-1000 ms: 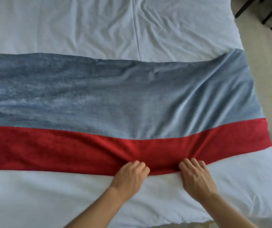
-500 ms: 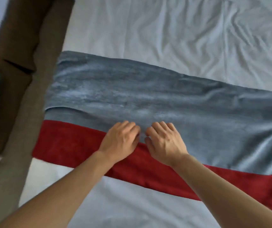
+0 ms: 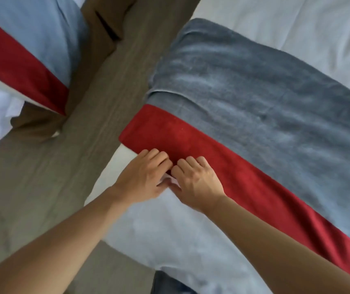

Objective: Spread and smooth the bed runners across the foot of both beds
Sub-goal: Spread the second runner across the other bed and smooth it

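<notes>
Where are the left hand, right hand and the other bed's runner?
left hand (image 3: pixel 143 179): head view, back of the hand.
right hand (image 3: pixel 197 180): head view, back of the hand.
other bed's runner (image 3: pixel 19 66): head view, middle of its red band, upper left.

left hand (image 3: pixel 143 177): palm down, fingers curled under | right hand (image 3: pixel 195 180): same, right beside it, knuckles nearly touching | both bare forearms stretched forward
</notes>
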Motion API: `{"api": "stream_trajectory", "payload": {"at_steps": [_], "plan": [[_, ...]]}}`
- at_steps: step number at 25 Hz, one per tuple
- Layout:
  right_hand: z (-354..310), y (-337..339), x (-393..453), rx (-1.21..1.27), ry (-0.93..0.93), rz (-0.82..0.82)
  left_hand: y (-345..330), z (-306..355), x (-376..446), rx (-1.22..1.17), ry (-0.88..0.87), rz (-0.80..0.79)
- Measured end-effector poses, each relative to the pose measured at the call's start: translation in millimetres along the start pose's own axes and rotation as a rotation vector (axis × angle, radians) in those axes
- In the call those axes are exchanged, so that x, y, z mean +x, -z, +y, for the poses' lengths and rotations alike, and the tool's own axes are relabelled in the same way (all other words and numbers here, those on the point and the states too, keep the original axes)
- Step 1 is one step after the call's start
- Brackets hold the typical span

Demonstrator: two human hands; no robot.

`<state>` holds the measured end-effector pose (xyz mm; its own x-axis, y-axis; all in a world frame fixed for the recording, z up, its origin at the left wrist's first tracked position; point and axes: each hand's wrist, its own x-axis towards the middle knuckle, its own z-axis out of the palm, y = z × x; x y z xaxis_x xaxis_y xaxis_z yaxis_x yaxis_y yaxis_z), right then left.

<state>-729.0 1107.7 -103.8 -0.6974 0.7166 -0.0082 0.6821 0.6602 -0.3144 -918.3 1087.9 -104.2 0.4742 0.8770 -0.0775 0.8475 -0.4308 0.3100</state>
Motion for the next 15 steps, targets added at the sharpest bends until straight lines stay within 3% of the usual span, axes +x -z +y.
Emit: {"api": "stream_trajectory", "payload": {"at_steps": [8, 15], "plan": [[-4.2, -12.5, -6.1, -0.169, -0.117, -0.008, -18.9, 3.7, 0.3, 0.083, -0.011, 0.100], [-45.3, -21.9, -22.4, -0.085, -0.082, -0.072, -18.1, 8.2, -47.8, 0.065, -0.059, 0.037]]}}
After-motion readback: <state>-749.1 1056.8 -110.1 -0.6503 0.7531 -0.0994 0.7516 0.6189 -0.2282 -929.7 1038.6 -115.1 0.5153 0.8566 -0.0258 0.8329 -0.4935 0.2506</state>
